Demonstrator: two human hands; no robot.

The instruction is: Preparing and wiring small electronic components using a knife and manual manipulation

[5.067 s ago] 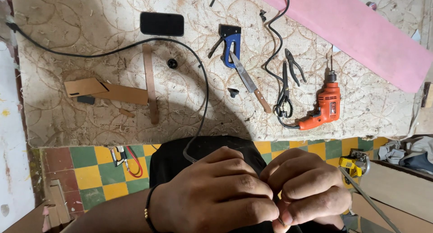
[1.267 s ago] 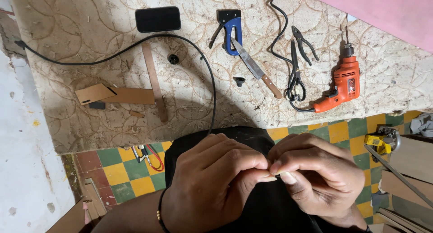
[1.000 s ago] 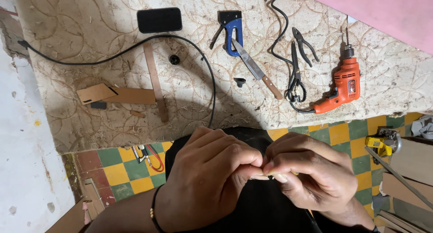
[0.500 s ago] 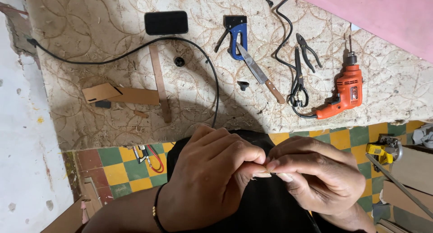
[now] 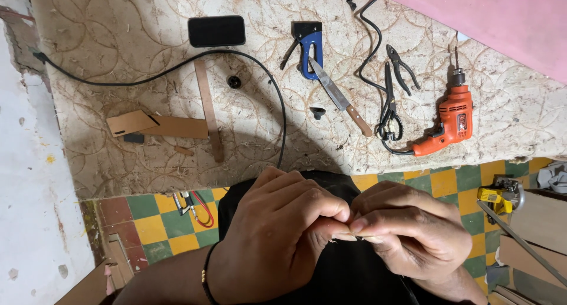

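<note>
Fingers (image 5: 331,213) pinch a thin pale strip (image 5: 354,238).

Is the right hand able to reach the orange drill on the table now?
Probably not at once: the right hand is pinching a thin pale piece together with the left hand. The path to the orange drill looks free otherwise.

You had even, soft daylight over the patterned mat (image 5: 147,57), bright enough to read its circles and the sawdust on it. A broad soft shadow, likely your own, fell on the mat's near edge, just beyond your left hand (image 5: 277,234) and right hand (image 5: 407,234). The orange drill (image 5: 449,119) at the mat's right end was crisp and cast only a thin shadow. The white wall (image 5: 23,181) left of the mat looked nearly washed out. Your hands were slightly soft; no glare showed, and the mat's edges bowed a little.
</note>
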